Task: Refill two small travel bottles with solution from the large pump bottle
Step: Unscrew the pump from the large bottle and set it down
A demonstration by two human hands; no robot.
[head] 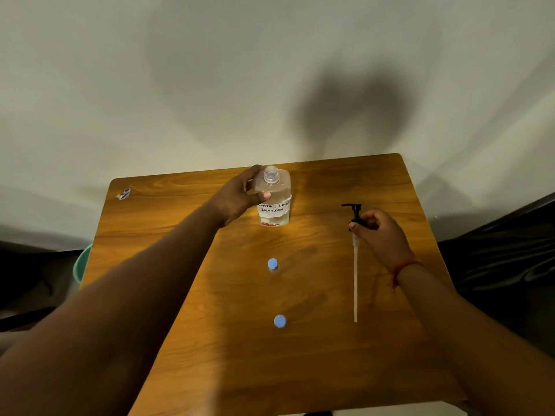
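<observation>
While left hand (240, 196) grips bottle (274, 195), right hand (380, 232) holds pump (355, 217).

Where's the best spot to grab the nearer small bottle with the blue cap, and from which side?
Take the nearer small bottle by its blue cap, coming straight down from above. It stands upright, so from here the round cap hides nearly all of the body. A thumb-and-finger pinch across the cap looks the likeliest grip; the table around it is open.
</observation>
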